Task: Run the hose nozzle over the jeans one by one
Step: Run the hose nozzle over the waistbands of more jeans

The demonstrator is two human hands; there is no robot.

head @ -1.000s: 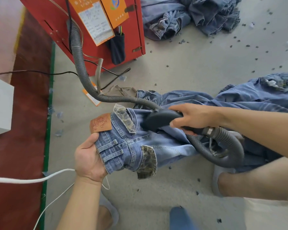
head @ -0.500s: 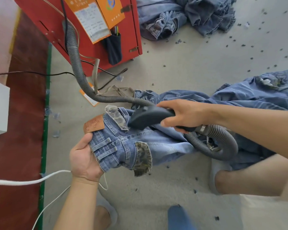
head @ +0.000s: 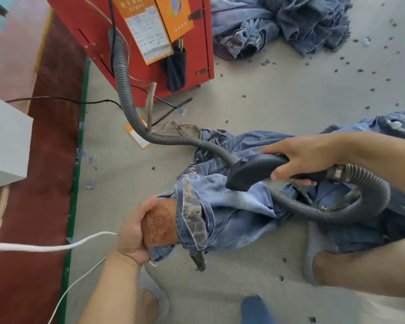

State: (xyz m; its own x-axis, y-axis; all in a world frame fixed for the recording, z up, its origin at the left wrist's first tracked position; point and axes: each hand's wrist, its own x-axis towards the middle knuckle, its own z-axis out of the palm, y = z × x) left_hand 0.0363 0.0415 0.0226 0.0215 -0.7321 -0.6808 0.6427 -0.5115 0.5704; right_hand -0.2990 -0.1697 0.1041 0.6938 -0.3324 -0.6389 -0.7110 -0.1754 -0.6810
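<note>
A pair of light blue jeans (head: pixel 239 213) lies bunched on the grey floor in front of me. My left hand (head: pixel 133 232) grips its waistband, fingers wrapped round the brown leather patch (head: pixel 160 223). My right hand (head: pixel 306 155) holds the black nozzle (head: pixel 253 171) by its handle, the head hovering just above the denim near the waist. The grey ribbed hose (head: pixel 126 94) runs from the nozzle's handle in a loop under my right wrist and up to the red machine (head: pixel 98 26).
A heap of other jeans (head: pixel 278 22) lies at the back, more denim (head: pixel 393 125) at the right edge. Dark lint bits dot the floor. A white cord (head: pixel 45 247) crosses at lower left, a white box (head: pixel 5 141) stands left. My feet and knee are below.
My left hand has shifted its grip onto the leather patch and turned the waistband. The nozzle has drawn back to the right, away from the waistband. The view has dropped slightly.
</note>
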